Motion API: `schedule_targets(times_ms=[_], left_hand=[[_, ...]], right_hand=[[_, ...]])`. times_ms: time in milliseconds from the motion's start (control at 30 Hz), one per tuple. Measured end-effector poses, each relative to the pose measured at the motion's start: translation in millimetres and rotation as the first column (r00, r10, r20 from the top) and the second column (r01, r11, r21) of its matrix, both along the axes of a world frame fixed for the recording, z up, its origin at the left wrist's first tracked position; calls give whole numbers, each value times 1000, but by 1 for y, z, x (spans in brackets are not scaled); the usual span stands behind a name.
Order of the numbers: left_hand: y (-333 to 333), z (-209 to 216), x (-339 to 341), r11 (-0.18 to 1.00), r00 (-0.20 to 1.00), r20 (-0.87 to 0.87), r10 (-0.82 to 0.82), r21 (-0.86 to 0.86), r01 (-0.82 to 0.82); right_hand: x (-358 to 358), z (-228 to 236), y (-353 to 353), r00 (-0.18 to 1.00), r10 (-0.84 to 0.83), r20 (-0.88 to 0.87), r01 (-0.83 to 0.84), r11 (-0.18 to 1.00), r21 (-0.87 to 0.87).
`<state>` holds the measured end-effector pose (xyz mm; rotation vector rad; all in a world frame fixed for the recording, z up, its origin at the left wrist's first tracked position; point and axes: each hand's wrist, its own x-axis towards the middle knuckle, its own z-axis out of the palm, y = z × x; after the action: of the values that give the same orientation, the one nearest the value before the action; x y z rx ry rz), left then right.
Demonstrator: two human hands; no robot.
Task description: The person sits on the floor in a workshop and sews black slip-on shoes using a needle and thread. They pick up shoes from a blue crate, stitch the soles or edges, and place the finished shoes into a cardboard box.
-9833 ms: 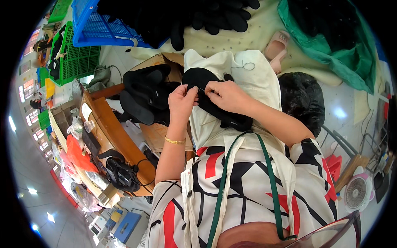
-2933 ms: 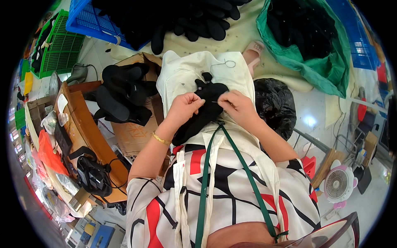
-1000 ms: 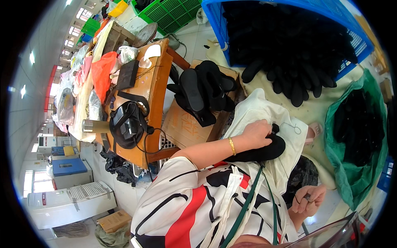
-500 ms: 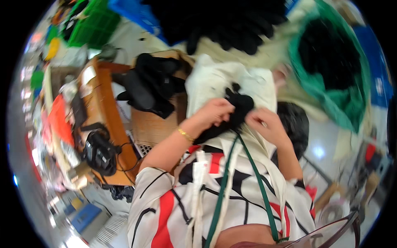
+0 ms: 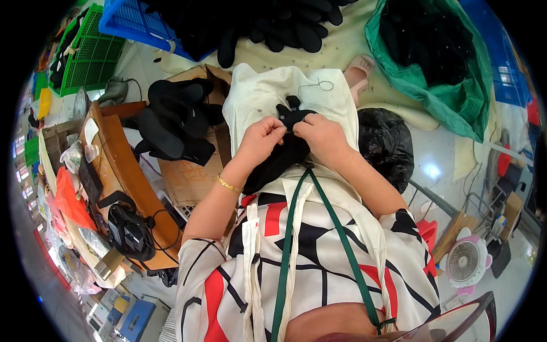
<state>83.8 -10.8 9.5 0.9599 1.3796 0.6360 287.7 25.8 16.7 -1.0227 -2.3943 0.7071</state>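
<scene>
Over my lap, on a white cloth (image 5: 253, 91), lies a soft black fabric piece (image 5: 280, 158) with short narrow ends sticking out at its far side. I cannot make out its exact kind. My left hand (image 5: 265, 135), with a gold bracelet at the wrist, is closed in a pinch on its left edge. My right hand (image 5: 320, 132) pinches the same piece just beside it, and the fingertips of both hands nearly meet. Anything small between the fingertips is hidden. A dark thread loop (image 5: 325, 85) lies on the white cloth beyond my hands.
To the left, black padded pieces (image 5: 171, 122) rest on a cardboard box (image 5: 191, 179) beside a wooden table (image 5: 134, 171). A black plastic bag (image 5: 387, 145) stands to the right. Farther off are a green sack (image 5: 473, 108) of black items, a black heap (image 5: 273, 25) and a pink shoe (image 5: 358, 77).
My hands have come together; the right one, formerly apart at the side, now pinches the black piece. The view has shifted, so surroundings sit farther left.
</scene>
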Motion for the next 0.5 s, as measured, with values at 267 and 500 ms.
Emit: schedule_targets(times_ms=[267,500], left_hand=[[-4,1,4,993,987,149,58,-109,-42],[-11,9,5,993,977,211,39,-121,-14]], right_hand=[[11,-8,-3,661,-635,-401,-182,382,-906],[87,-40,12,94,-936,-340,-252,308,-917]])
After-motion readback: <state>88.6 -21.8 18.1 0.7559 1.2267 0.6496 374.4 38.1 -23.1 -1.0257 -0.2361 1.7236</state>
